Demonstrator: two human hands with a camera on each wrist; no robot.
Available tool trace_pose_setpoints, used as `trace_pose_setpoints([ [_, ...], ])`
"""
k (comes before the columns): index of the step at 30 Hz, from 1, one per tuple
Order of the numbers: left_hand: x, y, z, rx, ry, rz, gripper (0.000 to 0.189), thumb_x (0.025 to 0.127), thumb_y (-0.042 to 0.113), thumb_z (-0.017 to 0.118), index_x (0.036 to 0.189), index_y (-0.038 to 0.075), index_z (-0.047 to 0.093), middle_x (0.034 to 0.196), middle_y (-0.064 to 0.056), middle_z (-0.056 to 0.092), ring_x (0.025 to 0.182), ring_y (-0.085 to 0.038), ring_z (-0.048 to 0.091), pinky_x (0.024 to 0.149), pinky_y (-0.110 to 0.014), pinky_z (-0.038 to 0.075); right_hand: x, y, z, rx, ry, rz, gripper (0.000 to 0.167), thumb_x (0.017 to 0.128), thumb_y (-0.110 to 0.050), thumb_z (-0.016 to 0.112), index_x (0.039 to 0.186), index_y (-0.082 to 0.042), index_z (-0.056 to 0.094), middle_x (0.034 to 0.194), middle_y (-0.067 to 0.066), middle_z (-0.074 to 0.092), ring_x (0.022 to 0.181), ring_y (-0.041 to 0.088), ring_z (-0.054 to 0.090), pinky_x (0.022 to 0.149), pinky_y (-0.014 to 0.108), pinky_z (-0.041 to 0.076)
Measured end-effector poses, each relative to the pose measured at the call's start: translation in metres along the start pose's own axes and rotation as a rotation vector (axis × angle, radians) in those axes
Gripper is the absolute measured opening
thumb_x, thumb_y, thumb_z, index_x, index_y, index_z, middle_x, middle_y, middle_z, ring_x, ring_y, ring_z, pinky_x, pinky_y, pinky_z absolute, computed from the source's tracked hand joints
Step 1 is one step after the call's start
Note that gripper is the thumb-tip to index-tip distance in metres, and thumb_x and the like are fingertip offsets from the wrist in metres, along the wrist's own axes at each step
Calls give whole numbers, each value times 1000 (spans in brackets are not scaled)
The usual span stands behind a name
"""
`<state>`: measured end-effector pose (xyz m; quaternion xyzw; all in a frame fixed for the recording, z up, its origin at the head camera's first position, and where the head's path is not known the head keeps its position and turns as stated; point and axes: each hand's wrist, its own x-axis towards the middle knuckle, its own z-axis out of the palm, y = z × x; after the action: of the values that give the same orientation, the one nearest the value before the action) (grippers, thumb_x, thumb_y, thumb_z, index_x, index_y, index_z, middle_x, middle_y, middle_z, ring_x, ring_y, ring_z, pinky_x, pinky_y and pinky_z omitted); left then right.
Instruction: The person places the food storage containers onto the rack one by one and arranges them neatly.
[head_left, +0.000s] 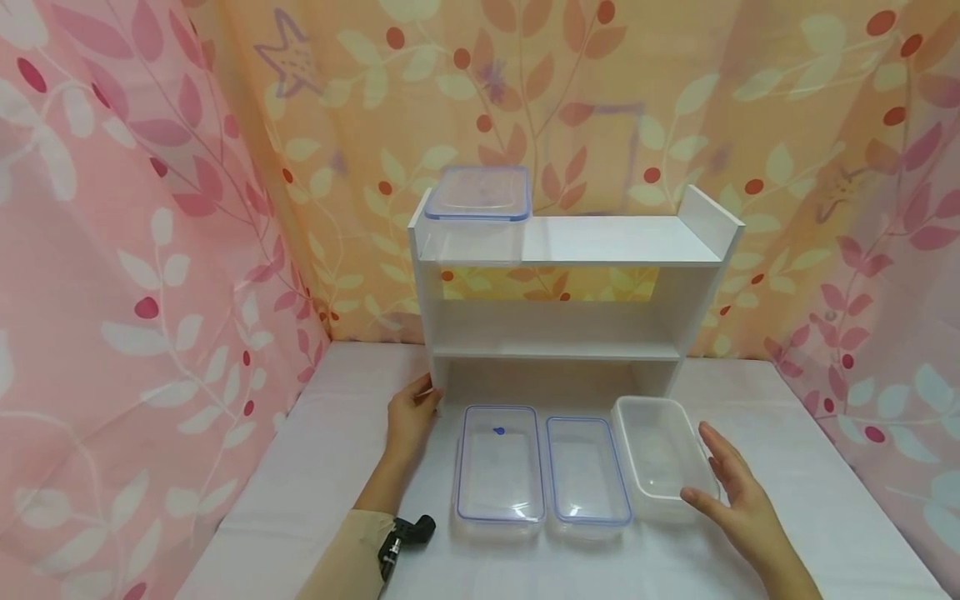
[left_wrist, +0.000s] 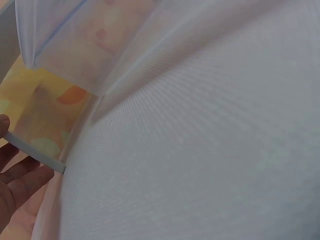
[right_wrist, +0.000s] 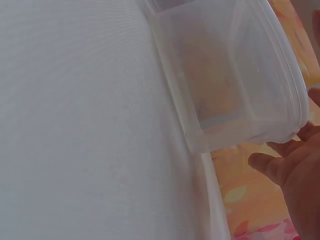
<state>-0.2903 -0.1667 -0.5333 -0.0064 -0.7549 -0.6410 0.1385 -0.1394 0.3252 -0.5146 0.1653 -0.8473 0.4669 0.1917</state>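
A white shelf (head_left: pixel 555 329) stands at the back of the table. My left hand (head_left: pixel 409 417) holds the lower front edge of its left side panel; in the left wrist view the thumb and fingers (left_wrist: pixel 30 175) lie on either side of that edge (left_wrist: pixel 37 152). Beside a white-rimmed clear plastic container (head_left: pixel 660 446) on the right is my right hand (head_left: pixel 738 496), fingers spread and thumb near its front right corner. The right wrist view has this container (right_wrist: pixel 215 80) from the side, with the fingertips close to its rim.
Two clear containers with blue-edged lids, a larger one (head_left: pixel 500 467) and a narrower one (head_left: pixel 589 472), sit side by side before the shelf. Another blue-edged container (head_left: pixel 477 196) rests at the left of the top shelf. Patterned curtains (head_left: pixel 570 100) enclose the table (head_left: pixel 810 500).
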Motion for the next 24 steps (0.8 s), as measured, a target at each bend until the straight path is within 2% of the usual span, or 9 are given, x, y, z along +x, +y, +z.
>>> trace_pose_setpoints([
  [5,-1,1,1,4,1,3,45,98,14,70,140,1,61,135,-20,66,112,-29,70,80,-30,60,-3,3,1,30,-27,2,99,76,13,80,160,-4,30,168,10,27,148,-9,23,109,2,26],
  [11,-1,2,0,2,0,22,45,98,12,69,140,-1,60,135,-23,65,111,-32,70,80,-34,61,-5,10,2,44,-68,47,103,77,11,81,162,-8,26,170,-1,23,147,-14,19,110,1,20],
  [18,-1,1,0,-8,-4,11,46,98,12,70,140,-1,60,136,-21,65,112,-31,70,81,-35,61,-8,17,3,38,-91,32,110,72,10,85,162,-6,24,173,5,14,149,-13,11,111,0,14],
  [24,0,-1,0,3,5,25,44,97,12,71,139,1,62,133,-20,67,110,-29,71,77,-30,61,-10,18,4,52,-114,89,113,73,8,85,164,-9,21,174,4,5,148,-14,5,107,-2,10],
])
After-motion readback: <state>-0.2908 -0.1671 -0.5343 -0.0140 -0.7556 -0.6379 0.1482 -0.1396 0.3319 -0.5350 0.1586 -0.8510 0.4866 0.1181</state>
